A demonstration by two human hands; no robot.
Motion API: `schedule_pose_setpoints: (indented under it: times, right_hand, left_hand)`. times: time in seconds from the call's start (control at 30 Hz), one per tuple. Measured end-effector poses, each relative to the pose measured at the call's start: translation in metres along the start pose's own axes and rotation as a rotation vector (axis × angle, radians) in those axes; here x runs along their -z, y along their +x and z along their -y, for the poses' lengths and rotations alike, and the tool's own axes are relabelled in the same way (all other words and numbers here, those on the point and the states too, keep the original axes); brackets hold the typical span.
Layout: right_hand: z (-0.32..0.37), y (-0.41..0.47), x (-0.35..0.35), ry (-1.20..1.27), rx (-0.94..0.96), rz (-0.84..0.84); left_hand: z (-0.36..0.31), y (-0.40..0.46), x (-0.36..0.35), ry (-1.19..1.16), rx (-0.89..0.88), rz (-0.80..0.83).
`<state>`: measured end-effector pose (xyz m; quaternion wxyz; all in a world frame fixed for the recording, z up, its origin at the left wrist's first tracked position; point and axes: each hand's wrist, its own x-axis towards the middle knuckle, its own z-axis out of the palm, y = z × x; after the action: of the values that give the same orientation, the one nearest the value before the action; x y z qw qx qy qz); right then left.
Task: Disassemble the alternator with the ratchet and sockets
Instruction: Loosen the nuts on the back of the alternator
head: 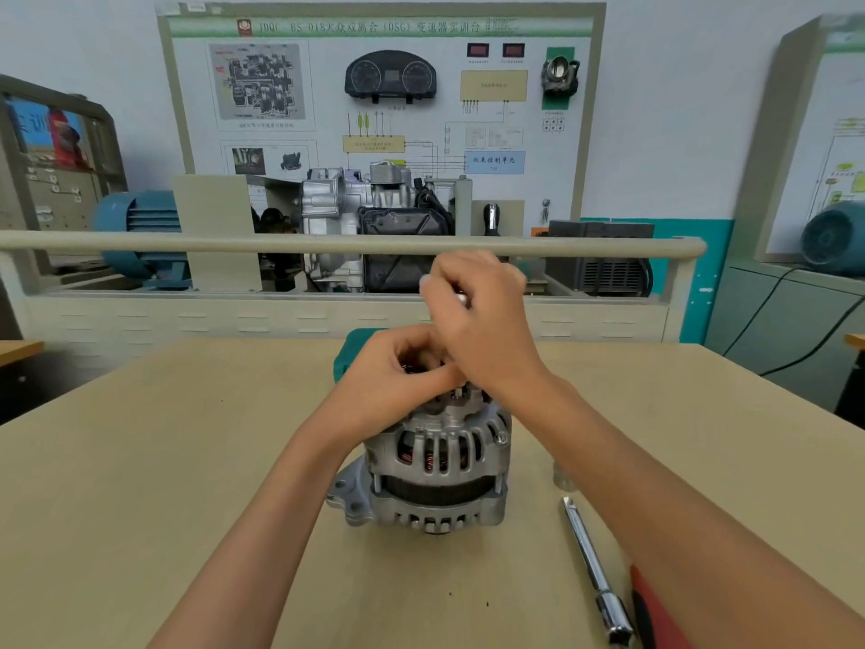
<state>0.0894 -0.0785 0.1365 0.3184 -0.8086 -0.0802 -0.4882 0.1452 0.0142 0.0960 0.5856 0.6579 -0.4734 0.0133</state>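
Note:
A silver alternator point(437, 466) stands upright in the middle of the tan table point(164, 461), copper windings visible through its slots. My left hand point(398, 367) grips the top of the alternator, fingers curled over its upper end. Just above it, my right hand point(482, 316) holds a small shiny metal tool whose tip shows at the knuckles; which tool it is I cannot tell. The top fasteners are hidden by both hands.
A chrome extension bar with a socket end point(594, 573) lies on the table at the right, beside a red-handled tool point(655, 615). A small clear piece point(564, 477) sits near the alternator. A green tool case point(355, 348) is behind my hands. A training bench with a rail point(327, 243) stands beyond.

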Motion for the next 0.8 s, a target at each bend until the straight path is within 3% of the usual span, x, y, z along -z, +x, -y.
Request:
schedule_pose_setpoints:
  times: [0.13,0.2,0.3,0.4,0.47,0.53,0.67,0.8]
  right_hand:
    - [-0.007,0.01,0.003,0.632,-0.227,0.086]
    - [-0.01,0.01,0.003,0.692,-0.254,0.101]
    - [-0.008,0.002,0.002,0.319,-0.125,0.059]
    - [-0.001,-0.011,-0.003,-0.404,0.021,0.015]
    - [0.008,-0.02,-0.01,-0.893,-0.025,-0.077]
    - [0.018,-0.024,-0.014,-1.015,-0.098,-0.102]
    - [0.013,-0.024,-0.009,-0.764,-0.08,-0.035]
    - [0.002,-0.016,-0.003,-0.291,-0.026,-0.034]
  left_hand:
    - [0.003,0.0,0.001,-0.03,0.021,0.007]
    - [0.003,0.001,0.002,-0.019,0.01,0.009]
    - [0.005,0.001,0.004,0.004,-0.011,0.012]
    - [0.007,-0.001,0.005,0.007,-0.05,-0.004]
    - [0.005,-0.001,0.004,0.044,-0.075,-0.025]
    - [0.003,0.0,0.002,0.086,-0.065,-0.044]
    - [0.001,-0.001,0.004,0.088,-0.049,-0.008]
    - [0.002,0.0,0.002,0.065,-0.059,0.037]
